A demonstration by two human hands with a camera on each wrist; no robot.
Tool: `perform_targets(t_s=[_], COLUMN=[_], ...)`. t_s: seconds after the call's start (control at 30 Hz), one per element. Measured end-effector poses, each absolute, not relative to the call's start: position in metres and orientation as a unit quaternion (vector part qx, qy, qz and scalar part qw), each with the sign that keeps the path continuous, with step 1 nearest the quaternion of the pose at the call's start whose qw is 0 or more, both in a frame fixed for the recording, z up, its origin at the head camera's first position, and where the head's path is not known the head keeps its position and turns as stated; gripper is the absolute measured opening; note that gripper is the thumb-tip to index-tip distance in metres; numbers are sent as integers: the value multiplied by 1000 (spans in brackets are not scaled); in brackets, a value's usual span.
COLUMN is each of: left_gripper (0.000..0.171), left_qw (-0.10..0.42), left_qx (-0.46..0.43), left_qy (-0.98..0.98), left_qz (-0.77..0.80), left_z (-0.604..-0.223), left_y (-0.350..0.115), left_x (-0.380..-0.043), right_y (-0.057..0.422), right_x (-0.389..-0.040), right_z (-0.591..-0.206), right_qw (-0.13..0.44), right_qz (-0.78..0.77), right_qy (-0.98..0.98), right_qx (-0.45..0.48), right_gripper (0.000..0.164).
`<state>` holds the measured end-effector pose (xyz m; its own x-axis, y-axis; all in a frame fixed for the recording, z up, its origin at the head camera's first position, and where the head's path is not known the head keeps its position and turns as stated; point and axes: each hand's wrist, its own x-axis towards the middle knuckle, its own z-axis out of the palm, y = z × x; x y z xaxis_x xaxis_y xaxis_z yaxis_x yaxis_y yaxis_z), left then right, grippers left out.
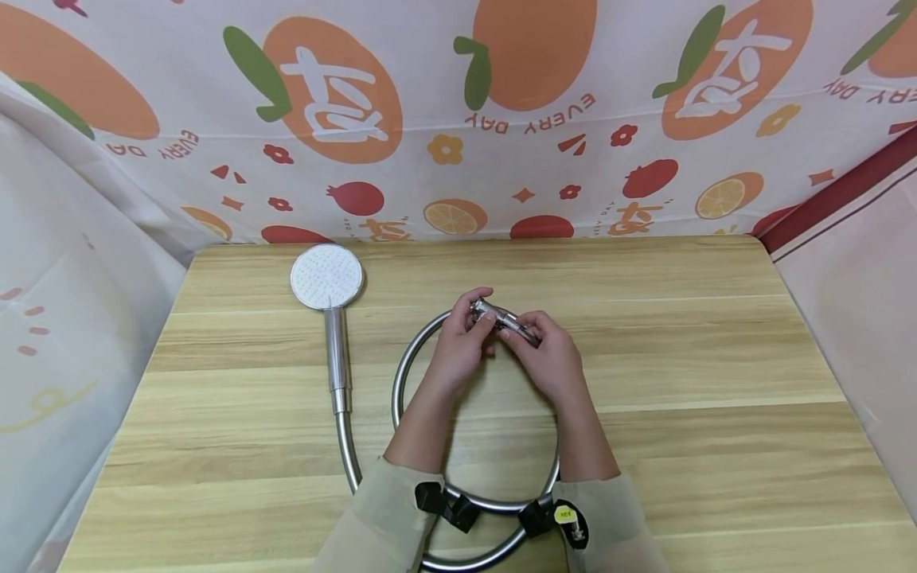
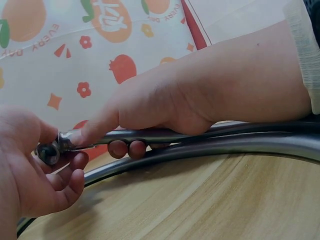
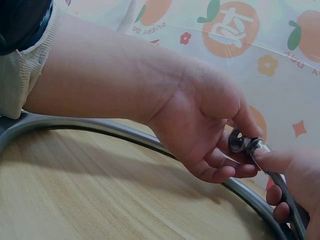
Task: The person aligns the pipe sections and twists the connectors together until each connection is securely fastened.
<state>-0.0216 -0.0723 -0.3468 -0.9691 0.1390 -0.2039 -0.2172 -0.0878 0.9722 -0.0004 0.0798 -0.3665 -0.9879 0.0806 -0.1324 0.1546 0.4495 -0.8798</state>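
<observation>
My left hand (image 1: 457,354) and right hand (image 1: 552,362) come together over the table at a chrome hose end fitting (image 1: 501,317). Finger and thumb of the left hand pinch the fitting near its open mouth, which shows as a round hole in the left wrist view. Just behind, the right hand (image 3: 300,167) grips the hose end, its thumb lying along the metal. The grey metal shower hose (image 1: 401,374) loops under both forearms. At its other end, a handheld shower head (image 1: 327,277) lies spray face up on the left, its handle (image 1: 337,350) pointing toward me.
A wood-grain table (image 1: 702,382) carries everything. Behind it hangs a fruit-print curtain (image 1: 516,175), with white cloth (image 1: 72,278) along the left side. Black wrist cameras (image 1: 458,509) sit at the sleeves, overlapping the near part of the hose loop.
</observation>
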Motion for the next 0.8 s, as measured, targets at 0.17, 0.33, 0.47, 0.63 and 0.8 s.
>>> perform_targets(t_s=[0.17, 0.33, 0.47, 0.63, 0.8], left_gripper=[41, 41, 41, 40, 41], left_qw=[121, 120, 120, 121, 125], left_qx=[-29, -27, -26, -27, -29], left_qy=[663, 665, 666, 670, 669], left_qz=[738, 737, 736, 732, 732], left_z=[-347, -347, -347, -347, -346], left_y=[-72, -72, -73, -73, -73], left_x=[-21, -22, -22, -22, -22], right_y=[80, 80, 80, 80, 80], right_x=[-1, -1, -1, -1, -1], right_z=[-367, -366, -365, -363, -364], right_qw=[39, 44, 45, 47, 47], right_qz=[-516, -516, -520, -519, -513], right_qy=[853, 853, 850, 851, 854], right_qx=[65, 67, 70, 70, 68], right_gripper=[43, 43, 39, 41, 44])
